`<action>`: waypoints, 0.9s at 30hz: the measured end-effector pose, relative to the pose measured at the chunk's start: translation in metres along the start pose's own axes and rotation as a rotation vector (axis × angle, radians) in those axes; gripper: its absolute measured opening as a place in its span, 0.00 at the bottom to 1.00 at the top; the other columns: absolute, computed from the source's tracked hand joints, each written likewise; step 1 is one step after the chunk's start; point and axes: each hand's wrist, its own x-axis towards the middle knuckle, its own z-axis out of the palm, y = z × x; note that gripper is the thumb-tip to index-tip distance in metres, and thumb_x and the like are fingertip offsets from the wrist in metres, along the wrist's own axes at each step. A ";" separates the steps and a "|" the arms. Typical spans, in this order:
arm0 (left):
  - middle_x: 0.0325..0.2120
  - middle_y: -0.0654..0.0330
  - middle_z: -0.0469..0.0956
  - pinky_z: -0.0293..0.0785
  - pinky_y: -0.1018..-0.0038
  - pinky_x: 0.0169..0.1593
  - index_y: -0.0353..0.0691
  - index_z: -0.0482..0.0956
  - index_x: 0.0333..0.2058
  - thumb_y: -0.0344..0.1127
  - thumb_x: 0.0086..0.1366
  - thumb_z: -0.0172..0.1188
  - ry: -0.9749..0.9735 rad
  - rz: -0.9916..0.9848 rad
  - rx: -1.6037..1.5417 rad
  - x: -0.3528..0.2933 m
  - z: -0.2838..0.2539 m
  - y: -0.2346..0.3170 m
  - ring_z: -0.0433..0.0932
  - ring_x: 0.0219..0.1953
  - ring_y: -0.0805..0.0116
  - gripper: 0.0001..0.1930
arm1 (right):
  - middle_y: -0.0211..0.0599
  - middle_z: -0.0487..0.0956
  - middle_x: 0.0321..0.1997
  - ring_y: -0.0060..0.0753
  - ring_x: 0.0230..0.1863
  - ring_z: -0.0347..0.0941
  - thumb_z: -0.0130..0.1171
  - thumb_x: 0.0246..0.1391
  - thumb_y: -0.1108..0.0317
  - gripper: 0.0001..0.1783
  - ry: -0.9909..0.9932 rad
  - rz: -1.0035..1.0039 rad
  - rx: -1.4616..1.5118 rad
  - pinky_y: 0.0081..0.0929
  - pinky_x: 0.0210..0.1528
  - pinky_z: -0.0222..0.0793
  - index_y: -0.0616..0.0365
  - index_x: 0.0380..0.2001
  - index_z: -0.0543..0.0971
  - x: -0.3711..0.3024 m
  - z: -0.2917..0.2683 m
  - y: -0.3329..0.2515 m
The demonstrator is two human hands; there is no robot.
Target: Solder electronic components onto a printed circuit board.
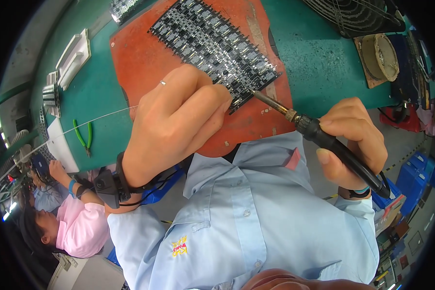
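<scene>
A dark panel of joined circuit boards (217, 46) lies slantwise on an orange-red mat (135, 58). Over its lower left edge, my left hand (179, 116) is closed, fingers pinched around a thin solder wire (106, 115) that trails off to the left. The wire's working end is hidden behind my fingers. Held in my right hand (355, 137) is a black-handled soldering iron (336, 147), pointing up and left. Its tip meets the near edge of the panel, just right of my left fingertips.
Green-handled cutters (84, 137) lie on the green table (324, 72) at left, near a white tray (75, 58). A dark fan (357, 14) stands at the far right, with a round tan container (379, 57) nearer. A co-worker in pink (84, 229) sits at lower left.
</scene>
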 end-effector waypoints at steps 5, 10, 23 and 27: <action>0.25 0.59 0.69 0.70 0.69 0.27 0.38 0.78 0.30 0.23 0.47 0.66 -0.024 0.013 -0.014 0.000 0.005 -0.004 0.73 0.26 0.62 0.10 | 0.46 0.80 0.33 0.39 0.33 0.75 0.69 0.47 0.65 0.18 -0.063 -0.025 -0.030 0.33 0.35 0.67 0.67 0.37 0.78 0.001 -0.002 0.001; 0.27 0.57 0.71 0.70 0.69 0.29 0.36 0.79 0.32 0.22 0.50 0.66 -0.064 0.069 0.009 0.002 0.006 -0.011 0.74 0.27 0.60 0.10 | 0.47 0.80 0.33 0.40 0.33 0.75 0.68 0.47 0.65 0.18 -0.068 -0.036 -0.042 0.33 0.35 0.67 0.68 0.37 0.78 0.002 -0.002 -0.001; 0.27 0.58 0.72 0.72 0.69 0.32 0.37 0.78 0.30 0.22 0.53 0.64 -0.122 0.043 0.069 0.010 0.010 -0.011 0.75 0.28 0.59 0.06 | 0.47 0.81 0.33 0.41 0.32 0.75 0.68 0.48 0.66 0.18 -0.086 -0.078 -0.089 0.34 0.34 0.67 0.68 0.37 0.78 0.002 -0.002 -0.005; 0.27 0.58 0.72 0.72 0.68 0.32 0.37 0.78 0.31 0.22 0.52 0.65 -0.102 0.088 0.044 0.012 0.015 -0.013 0.75 0.29 0.59 0.07 | 0.47 0.81 0.32 0.41 0.31 0.75 0.69 0.47 0.66 0.18 -0.089 -0.091 -0.101 0.35 0.34 0.67 0.68 0.37 0.78 0.004 -0.002 -0.006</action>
